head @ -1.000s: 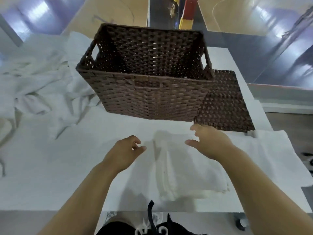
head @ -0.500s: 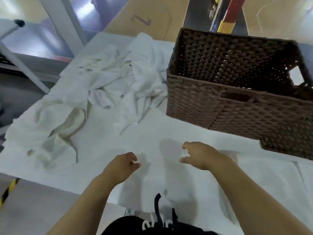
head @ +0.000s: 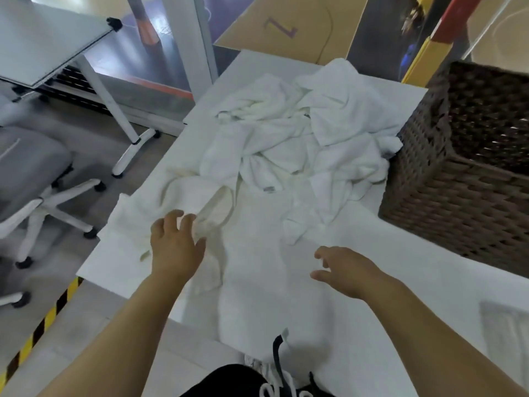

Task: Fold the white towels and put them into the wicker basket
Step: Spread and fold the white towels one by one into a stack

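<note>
A heap of crumpled white towels (head: 300, 138) lies on the white table (head: 386, 296), left of the brown wicker basket (head: 463, 173). A cream-white towel (head: 200, 202) lies loose at the heap's near left. My left hand (head: 176, 245) hovers over that towel's near edge with fingers spread and relaxed, holding nothing. Over the flat cloth in front of me, my right hand (head: 346, 270) has its fingers loosely bent and is empty. The basket's inside is dark and only partly in view.
A grey office chair (head: 31, 173) on white legs stands left of the table. Behind it is a white side table (head: 51, 38). Yellow-black tape (head: 37, 333) marks the floor at the lower left. A folded white cloth (head: 503, 325) shows at the table's right edge.
My view has swung left from the basket to the towel heap. Both hands left the folded towel and moved left, the left one now over the loose cream towel.
</note>
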{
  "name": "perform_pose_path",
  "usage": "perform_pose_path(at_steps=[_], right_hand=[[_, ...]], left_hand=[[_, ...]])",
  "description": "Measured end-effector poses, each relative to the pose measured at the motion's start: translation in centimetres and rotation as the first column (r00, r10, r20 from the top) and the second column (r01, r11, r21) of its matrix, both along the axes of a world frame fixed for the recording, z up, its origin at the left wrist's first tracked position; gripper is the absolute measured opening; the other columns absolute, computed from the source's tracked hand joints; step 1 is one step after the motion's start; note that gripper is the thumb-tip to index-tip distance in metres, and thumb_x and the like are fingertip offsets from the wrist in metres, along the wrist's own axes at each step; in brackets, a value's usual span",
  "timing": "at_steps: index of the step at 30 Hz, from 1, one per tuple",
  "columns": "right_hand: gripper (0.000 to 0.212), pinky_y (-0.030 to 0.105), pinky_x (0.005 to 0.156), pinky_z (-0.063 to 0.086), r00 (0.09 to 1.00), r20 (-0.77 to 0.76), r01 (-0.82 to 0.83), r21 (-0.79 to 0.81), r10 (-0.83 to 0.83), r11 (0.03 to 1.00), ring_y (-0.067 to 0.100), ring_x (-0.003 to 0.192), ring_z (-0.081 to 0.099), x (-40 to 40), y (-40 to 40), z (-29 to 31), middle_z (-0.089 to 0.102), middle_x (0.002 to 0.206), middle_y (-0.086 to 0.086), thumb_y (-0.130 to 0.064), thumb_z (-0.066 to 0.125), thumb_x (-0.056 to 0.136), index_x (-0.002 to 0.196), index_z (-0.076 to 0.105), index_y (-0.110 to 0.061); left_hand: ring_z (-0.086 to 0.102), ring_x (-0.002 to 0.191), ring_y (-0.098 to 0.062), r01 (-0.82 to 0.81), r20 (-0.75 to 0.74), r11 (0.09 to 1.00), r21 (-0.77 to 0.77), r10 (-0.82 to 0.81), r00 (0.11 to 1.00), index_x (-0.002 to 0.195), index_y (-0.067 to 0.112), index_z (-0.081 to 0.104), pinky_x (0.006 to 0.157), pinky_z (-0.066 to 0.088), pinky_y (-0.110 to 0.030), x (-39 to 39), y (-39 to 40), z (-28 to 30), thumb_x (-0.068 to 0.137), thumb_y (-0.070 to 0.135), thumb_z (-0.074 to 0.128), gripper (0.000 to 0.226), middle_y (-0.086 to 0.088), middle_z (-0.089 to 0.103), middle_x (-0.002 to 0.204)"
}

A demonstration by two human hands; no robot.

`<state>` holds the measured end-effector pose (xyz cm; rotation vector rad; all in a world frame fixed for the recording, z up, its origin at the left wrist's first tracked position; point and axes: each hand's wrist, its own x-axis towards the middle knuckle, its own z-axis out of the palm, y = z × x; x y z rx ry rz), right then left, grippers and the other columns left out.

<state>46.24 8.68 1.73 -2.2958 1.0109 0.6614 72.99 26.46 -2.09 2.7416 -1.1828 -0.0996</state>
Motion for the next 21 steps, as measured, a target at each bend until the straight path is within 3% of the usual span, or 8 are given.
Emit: perform_pose_path(at_steps=[3,5,10,14,16,19,21], right_hand=[[0.049,0.032,0.092,0.044,1.0,-0.006,-0.014,-0.022,0.014,1.0,0.016,0.113,0.052,0.6,0.6,0.0,0.052,0.13,-0.003,-0.048,0.05,0.093,0.136,0.041,-0.025],[0.049,0.032,0.091,0.045,1.0,-0.02,-0.019,-0.037,0.018,0.999,0.016,0.112,0.052,0.6,0.8,0.0,0.052,0.129,-0.003,-0.048,0.05,0.093,0.135,0.041,-0.025],[0.048,0.032,0.091,0.045,0.999,-0.046,-0.008,-0.06,0.005,0.998,0.017,0.111,0.053,0.1,1.1,-0.3,0.053,0.128,-0.002,-0.047,0.051,0.093,0.135,0.042,-0.025],[0.046,0.03,0.086,0.045,0.999,-0.045,0.022,-0.044,-0.024,0.999,0.014,0.103,0.053,-0.5,1.7,-0.6,0.054,0.123,-0.004,-0.047,0.051,0.093,0.133,0.043,-0.025],[0.045,0.028,0.083,0.044,0.998,-0.034,0.055,-0.037,-0.057,0.998,0.012,0.099,0.053,-1.0,2.0,-0.7,0.055,0.121,-0.005,-0.047,0.052,0.092,0.131,0.045,-0.026],[0.045,0.029,0.083,0.045,0.995,-0.034,0.094,-0.054,-0.095,0.994,0.014,0.104,0.055,-1.9,2.2,-1.0,0.056,0.122,-0.005,-0.048,0.052,0.092,0.13,0.046,-0.026],[0.044,0.029,0.081,0.045,0.993,-0.025,0.114,-0.073,-0.116,0.991,0.015,0.103,0.056,-2.2,2.2,-1.2,0.057,0.121,-0.004,-0.049,0.051,0.092,0.13,0.047,-0.026]], left_hand=[[0.017,0.138,-0.037,-0.131,-0.225,0.971,0.202,0.176,0.958,0.148,0.02,0.021,0.112,0.021,-0.047,1.2,0.1,-0.3,0.087,0.039,0.059,0.074,-0.01,0.018,0.154],[0.027,0.134,-0.036,-0.12,-0.305,0.947,0.299,0.214,0.928,0.15,0.024,0.01,0.106,0.03,-0.047,1.3,0.2,-0.6,0.09,0.04,0.052,0.075,-0.005,0.021,0.153],[0.05,0.112,-0.031,0.115,-0.232,0.909,0.402,-0.02,0.973,0.134,0.028,0.039,0.093,0.041,-0.036,0.6,0.3,-1.3,0.091,0.045,0.041,0.046,-0.003,0.051,0.131],[0.049,0.121,-0.025,0.421,-0.414,0.833,0.359,-0.263,0.872,0.131,0.02,0.047,0.101,0.036,-0.031,-3.2,-0.3,-0.7,0.09,0.05,0.024,0.056,-0.004,0.054,0.132],[0.047,0.121,-0.024,0.516,-0.551,0.803,0.298,-0.296,0.78,0.132,0.023,0.045,0.1,0.039,-0.034,-5.8,-0.7,0.1,0.097,0.046,0.03,0.045,-0.002,0.053,0.134],[0.056,0.108,-0.011,0.495,-0.765,0.868,0.035,-0.296,0.572,0.127,0.025,0.055,0.091,0.042,-0.024,-8.5,-1.7,1.6,0.097,0.04,0.045,0.035,0.008,0.059,0.123],[0.06,0.093,-0.006,0.448,-0.712,0.888,-0.109,-0.384,0.588,0.117,0.026,0.063,0.083,0.044,-0.019,-9.1,-2.3,2.4,0.095,0.035,0.051,0.026,0.013,0.064,0.111]])
